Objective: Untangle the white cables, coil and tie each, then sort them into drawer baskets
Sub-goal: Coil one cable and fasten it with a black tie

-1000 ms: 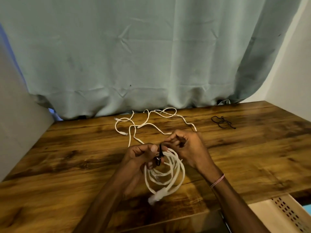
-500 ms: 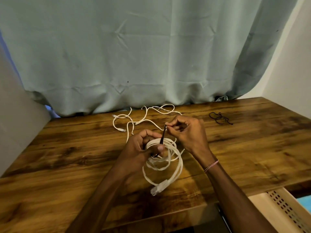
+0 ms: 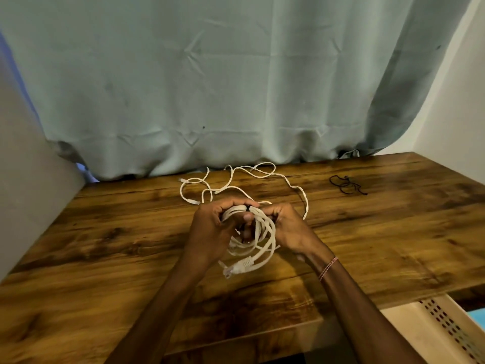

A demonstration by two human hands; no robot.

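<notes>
At frame centre, a left hand (image 3: 212,227) and right hand (image 3: 291,229) are gripping a coiled ethernet cable (image 3: 263,241) over the desk (image 3: 105,232), apparently securing its black tie (image 3: 247,207), while tangled white cables (image 3: 236,186) behind and the lower-right drawer basket (image 3: 446,324) are awaiting attention.

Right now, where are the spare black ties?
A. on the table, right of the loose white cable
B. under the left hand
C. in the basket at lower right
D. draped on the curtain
A: the black ties lie on the table, right of the loose white cable, apart from the left hand and right hand gripping the coiled cable.
</notes>
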